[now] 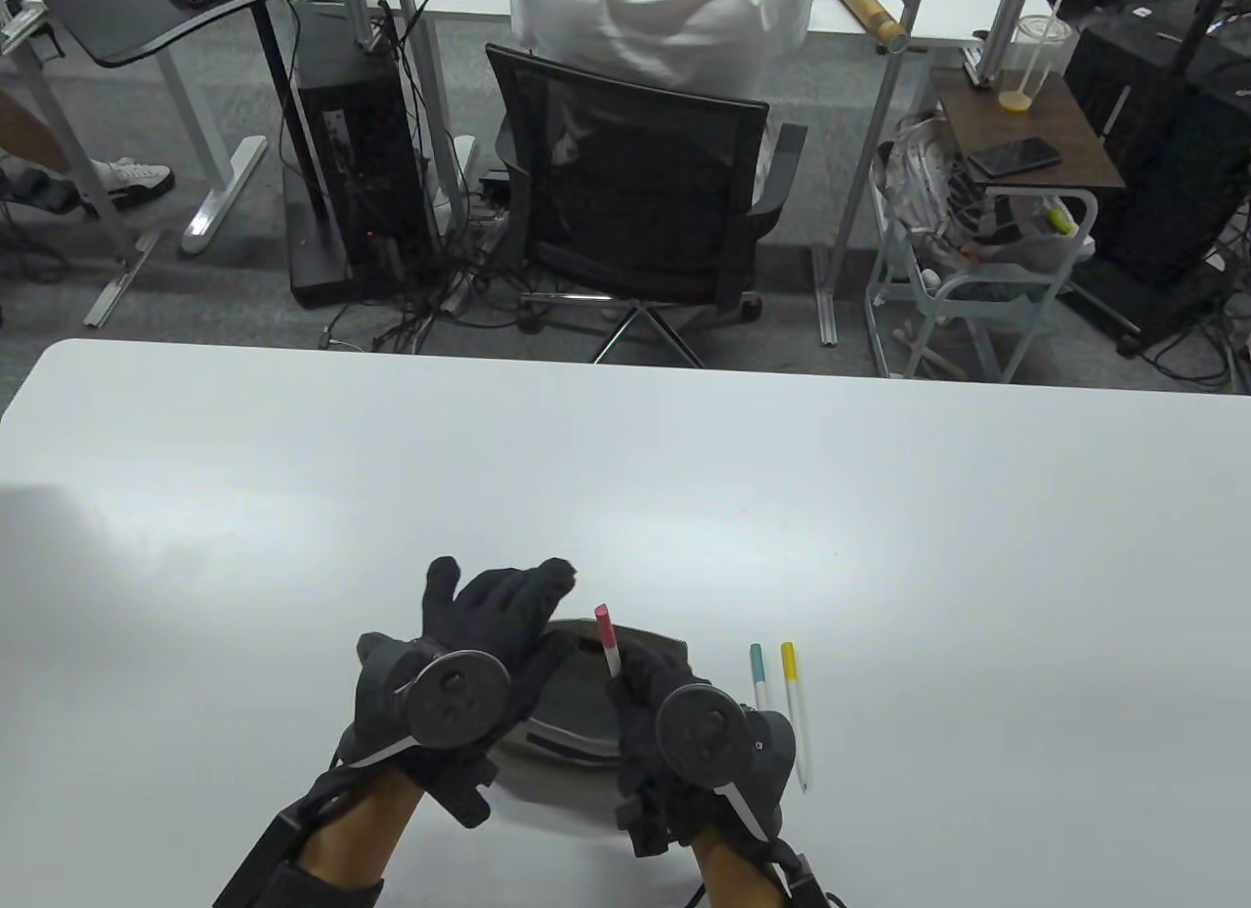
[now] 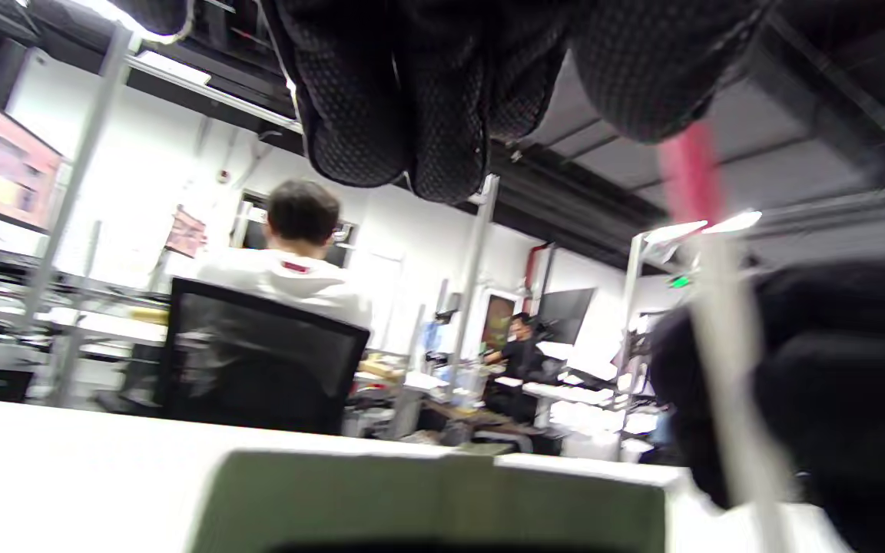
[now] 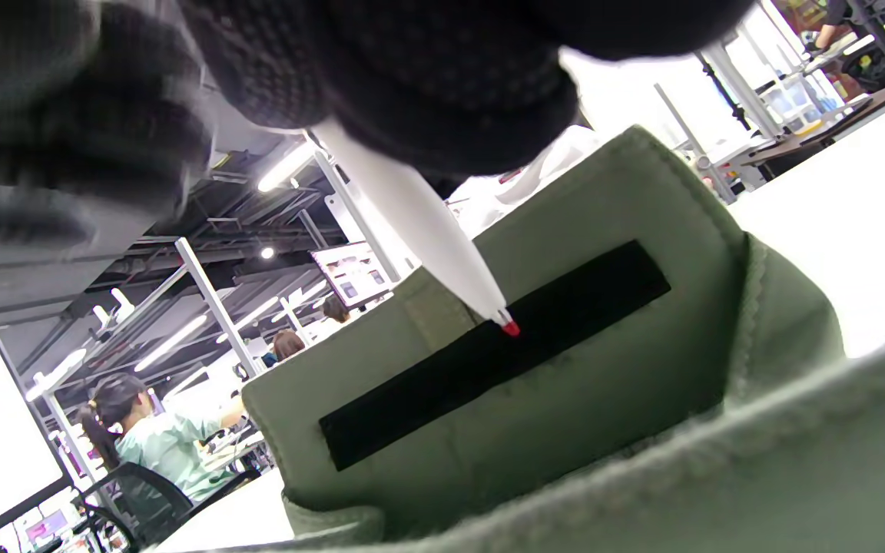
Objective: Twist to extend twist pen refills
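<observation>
Pen, pink-topped (image 1: 607, 640): white barrel w/ pink upper section, held near-upright above a green pouch (image 1: 577, 722) near the front edge of the desk (image 1: 880, 517). Right hand (image 1: 674, 713) gripped the lower barrel, fingers wrapped round it. In right wrist view the barrel ran down from the glove to a red tip (image 3: 511, 329), extended, in front of a black strip (image 3: 488, 353) on the pouch flap; whether tip and strip touched could not be told. In left wrist view the pen showed blurred, pink end up.

Left hand (image 1: 489, 634): grip open, fingers spread and extended fwd over the pouch's left side, holding nothing; the fingertip nearest the pen was close to its pink top, apart from it.

Pens, two more: teal-topped pen (image 1: 757, 675) and yellow-topped pen (image 1: 795, 713), white barrels, lying side by side on the desk just right of the right hand, coloured ends pointing away from the person. Right hand's tracker hid the lower part of the teal one.

Pouch: green fabric, stitched edge, lying under and between both hands, partly covered by them.

Background: office chair (image 1: 635, 204) w/ a person in a white shirt (image 1: 665, 19) seated, back to camera; small red label at the collar, writing too small to read. Side table (image 1: 1026, 136) at right w/ a phone (image 1: 1014, 155) and a cup.
</observation>
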Demonstrator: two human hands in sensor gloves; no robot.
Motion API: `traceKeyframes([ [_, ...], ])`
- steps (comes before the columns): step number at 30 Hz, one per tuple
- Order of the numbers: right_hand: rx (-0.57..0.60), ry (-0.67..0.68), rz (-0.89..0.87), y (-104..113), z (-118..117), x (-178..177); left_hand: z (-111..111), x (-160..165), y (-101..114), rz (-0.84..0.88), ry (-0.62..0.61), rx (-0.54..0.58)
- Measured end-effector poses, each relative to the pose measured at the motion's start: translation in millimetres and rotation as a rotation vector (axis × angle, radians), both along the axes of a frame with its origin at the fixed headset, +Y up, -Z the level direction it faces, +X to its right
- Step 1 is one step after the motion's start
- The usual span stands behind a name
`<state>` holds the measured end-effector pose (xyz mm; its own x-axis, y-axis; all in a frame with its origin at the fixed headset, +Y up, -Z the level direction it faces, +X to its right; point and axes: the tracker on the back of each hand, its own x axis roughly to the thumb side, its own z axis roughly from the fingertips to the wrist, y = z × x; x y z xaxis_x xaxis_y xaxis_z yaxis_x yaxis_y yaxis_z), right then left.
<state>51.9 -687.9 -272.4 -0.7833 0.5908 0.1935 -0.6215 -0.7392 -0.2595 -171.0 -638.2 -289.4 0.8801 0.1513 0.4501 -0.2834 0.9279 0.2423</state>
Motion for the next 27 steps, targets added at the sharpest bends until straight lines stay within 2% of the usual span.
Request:
traceKeyframes([
  [4, 0.000, -0.008, -0.020, 0, -1, 2, -4, -39, -34, -0.297, 0.210, 0.056],
  [6, -0.001, -0.019, -0.019, 3, -2, 2, -4, -58, -52, -0.374, 0.280, 0.078],
  [9, -0.001, -0.057, -0.014, 8, -3, 8, -5, -74, -60, -0.332, 0.290, -0.024],
  [12, -0.006, -0.121, -0.044, 18, -4, 26, -3, -85, -67, -0.253, 0.300, -0.066],
  [16, -0.087, -0.294, -0.037, 23, -9, 72, -1, -88, -70, -0.216, 0.299, -0.108],
  [18, -0.155, -0.390, -0.001, 14, -17, 98, -3, -88, -73, -0.193, 0.301, -0.117],
  [20, -0.249, -0.494, 0.159, 1, -24, 119, -5, -88, -77, -0.193, 0.302, -0.147],
  [23, -0.439, -0.597, 0.469, -31, -31, 141, -7, -90, -78, -0.198, 0.304, -0.145],
  [25, -0.543, -0.590, 0.536, -50, -37, 145, -8, -91, -77, -0.184, 0.310, -0.142],
  [27, -0.579, -0.590, 0.560, -59, -40, 144, -8, -91, -78, -0.172, 0.308, -0.155],
])
